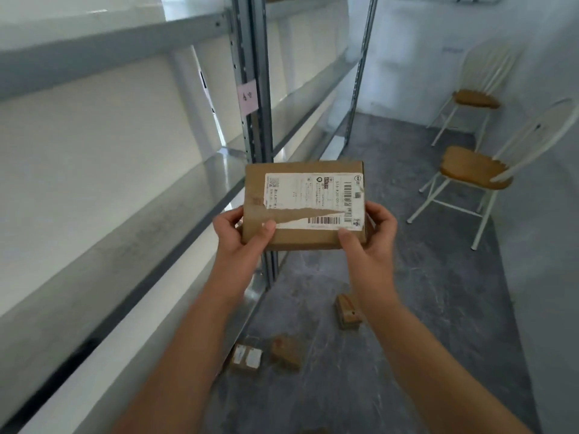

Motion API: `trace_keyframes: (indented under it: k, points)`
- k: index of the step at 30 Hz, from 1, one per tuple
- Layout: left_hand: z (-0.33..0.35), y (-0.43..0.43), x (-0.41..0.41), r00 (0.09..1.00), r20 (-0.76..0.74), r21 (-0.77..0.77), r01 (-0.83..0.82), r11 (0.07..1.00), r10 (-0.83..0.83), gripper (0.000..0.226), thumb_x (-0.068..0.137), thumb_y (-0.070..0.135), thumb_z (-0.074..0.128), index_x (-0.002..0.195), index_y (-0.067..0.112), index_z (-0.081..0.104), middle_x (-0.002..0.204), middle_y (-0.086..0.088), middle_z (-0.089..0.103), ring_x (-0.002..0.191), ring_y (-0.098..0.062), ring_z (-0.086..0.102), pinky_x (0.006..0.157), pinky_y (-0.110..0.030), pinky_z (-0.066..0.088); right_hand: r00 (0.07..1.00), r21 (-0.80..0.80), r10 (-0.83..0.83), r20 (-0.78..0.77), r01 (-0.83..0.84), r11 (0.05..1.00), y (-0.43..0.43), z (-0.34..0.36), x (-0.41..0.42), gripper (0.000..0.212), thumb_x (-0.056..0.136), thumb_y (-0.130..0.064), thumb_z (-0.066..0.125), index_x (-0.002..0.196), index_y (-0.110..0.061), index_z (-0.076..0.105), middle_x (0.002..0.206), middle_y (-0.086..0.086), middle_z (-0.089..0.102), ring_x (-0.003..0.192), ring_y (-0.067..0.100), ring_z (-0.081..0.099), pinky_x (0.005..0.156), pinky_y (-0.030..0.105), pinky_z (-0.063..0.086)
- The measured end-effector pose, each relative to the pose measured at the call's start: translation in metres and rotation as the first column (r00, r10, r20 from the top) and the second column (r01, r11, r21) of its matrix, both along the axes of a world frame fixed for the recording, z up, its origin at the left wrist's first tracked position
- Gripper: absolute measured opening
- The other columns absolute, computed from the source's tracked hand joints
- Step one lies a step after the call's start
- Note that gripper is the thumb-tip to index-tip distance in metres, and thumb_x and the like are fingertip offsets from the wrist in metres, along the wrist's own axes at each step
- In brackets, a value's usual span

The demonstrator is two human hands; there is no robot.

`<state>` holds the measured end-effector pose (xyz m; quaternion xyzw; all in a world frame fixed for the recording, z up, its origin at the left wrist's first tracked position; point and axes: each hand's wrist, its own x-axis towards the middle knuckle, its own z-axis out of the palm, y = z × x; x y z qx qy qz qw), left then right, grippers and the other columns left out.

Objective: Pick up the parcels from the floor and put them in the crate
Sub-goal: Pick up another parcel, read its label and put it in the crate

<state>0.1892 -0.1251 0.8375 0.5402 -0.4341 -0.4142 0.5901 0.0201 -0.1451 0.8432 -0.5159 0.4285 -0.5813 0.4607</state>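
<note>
While both hands hold one parcel (303, 204) up at about chest height, the carry step is in hand: this box is off the floor but not yet in any crate. Left hand (242, 236) grips the near left corner, thumb on top over the torn edge of the shipping label (313, 198); right hand (371, 234) grips the near right corner, thumb pressed on the top face beside the barcode. Fingers of both hands are wrapped under the box and closed on it; the undersides are hidden. Box sits level, label up, between the two hands.

Metal shelving (250, 73) runs along the left, from near to far, its shelves bare as far as shown. A pink tag (247, 97) hangs on one upright. Two chairs (473, 167) stand far right by the wall.

Three small parcels remain on the dark floor (423, 277): one with white labels (246, 358) near the shelf foot, a plain brown one (286, 352) just beside it to the right, and a third (347, 311) farther off, partly behind the right forearm. A brown edge at the bottom of the view may be another; cannot tell.

No crate is in view. Judgement: the next move calls for turning to find the crate, keeping the two-handed hold, then lowering the box in. Task is early, with at least three pickups left.
</note>
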Motion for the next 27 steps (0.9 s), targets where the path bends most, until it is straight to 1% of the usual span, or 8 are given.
trace_keyframes:
  k: [4,6,10,13,15,18,22,27]
  points:
    - [0.026,0.023,0.015,0.998,-0.048,-0.112,-0.053,0.992,0.048,0.063,0.081,0.026,0.070,0.135,0.034,0.039,0.126,0.013,0.058,0.116,-0.010,0.058,0.095,-0.031,0.049,0.992,-0.088,0.116,-0.044,-0.120,0.989,0.001,0.024,0.006,0.056,0.087,-0.004,0.057,0.131,-0.032,0.037,0.132,-0.004,0.047,0.119,-0.001,0.050,0.094,0.017,0.048]
    - [0.040,0.036,0.022,0.995,-0.057,-0.156,-0.095,0.983,0.088,0.060,0.085,0.020,0.066,0.137,0.038,0.042,0.125,0.014,0.062,0.115,-0.011,0.060,0.095,-0.034,0.050,0.980,-0.067,0.201,-0.010,-0.201,0.977,0.002,0.032,0.011,0.061,0.089,-0.008,0.056,0.134,-0.042,0.034,0.138,-0.003,0.044,0.124,0.007,0.048,0.091,0.017,0.050]
    - [0.066,0.066,0.026,0.980,0.014,-0.228,-0.188,0.955,0.197,0.056,0.087,0.004,0.061,0.134,0.032,0.050,0.129,0.005,0.060,0.114,-0.012,0.060,0.082,-0.022,0.055,0.890,0.074,0.415,0.190,-0.435,0.897,0.004,0.043,0.015,0.065,0.093,-0.015,0.051,0.142,-0.045,0.021,0.126,-0.007,0.058,0.107,0.015,0.064,0.089,0.037,0.053]
    - [0.080,0.093,0.023,0.950,0.112,-0.258,-0.254,0.932,0.290,0.051,0.086,0.002,0.062,0.130,0.026,0.055,0.125,0.001,0.061,0.110,-0.015,0.061,0.079,-0.021,0.054,0.813,0.133,0.567,0.128,-0.581,0.803,0.002,0.048,0.005,0.069,0.092,-0.023,0.052,0.145,-0.044,0.012,0.114,-0.001,0.064,0.093,0.014,0.068,0.083,0.037,0.053]
    - [0.085,0.114,0.022,0.926,0.158,-0.262,-0.294,0.919,0.342,0.048,0.086,0.003,0.063,0.129,0.023,0.056,0.118,0.001,0.063,0.108,-0.018,0.061,0.081,-0.026,0.055,0.726,0.179,0.686,0.037,-0.680,0.711,0.001,0.052,-0.002,0.071,0.086,-0.031,0.062,0.144,-0.037,0.021,0.106,0.004,0.066,0.094,0.017,0.068,0.085,0.038,0.052]
    - [0.086,0.150,0.019,0.838,0.174,-0.268,-0.465,0.844,0.517,0.045,0.083,0.018,0.068,0.123,0.034,0.055,0.124,-0.005,0.056,0.114,-0.026,0.056,0.093,-0.040,0.053,0.506,0.247,0.861,0.042,-0.841,0.482,0.009,0.053,-0.001,0.084,0.071,-0.030,0.075,0.142,-0.028,0.030,0.105,0.009,0.071,0.097,0.024,0.069,0.085,0.038,0.057]
    - [0.082,0.211,0.001,0.697,0.057,-0.245,-0.684,0.687,0.715,0.055,0.081,0.037,0.069,0.131,0.037,0.045,0.131,-0.003,0.054,0.118,-0.020,0.056,0.102,-0.043,0.047,0.321,0.211,0.945,0.066,-0.930,0.301,0.046,0.054,0.029,0.089,0.066,-0.024,0.073,0.142,-0.029,0.027,0.115,0.013,0.065,0.100,0.026,0.069,0.089,0.043,0.055]
    - [0.070,0.311,-0.024,0.614,-0.094,-0.173,-0.785,0.595,0.783,0.080,0.076,0.043,0.070,0.142,0.043,0.023,0.128,-0.003,0.057,0.109,-0.023,0.065,0.089,-0.051,0.054,0.095,0.162,0.995,0.040,-0.983,0.087,0.135,0.055,0.074,0.082,0.069,-0.027,0.073,0.138,-0.032,0.029,0.120,0.008,0.061,0.099,0.021,0.069,0.091,0.041,0.054]
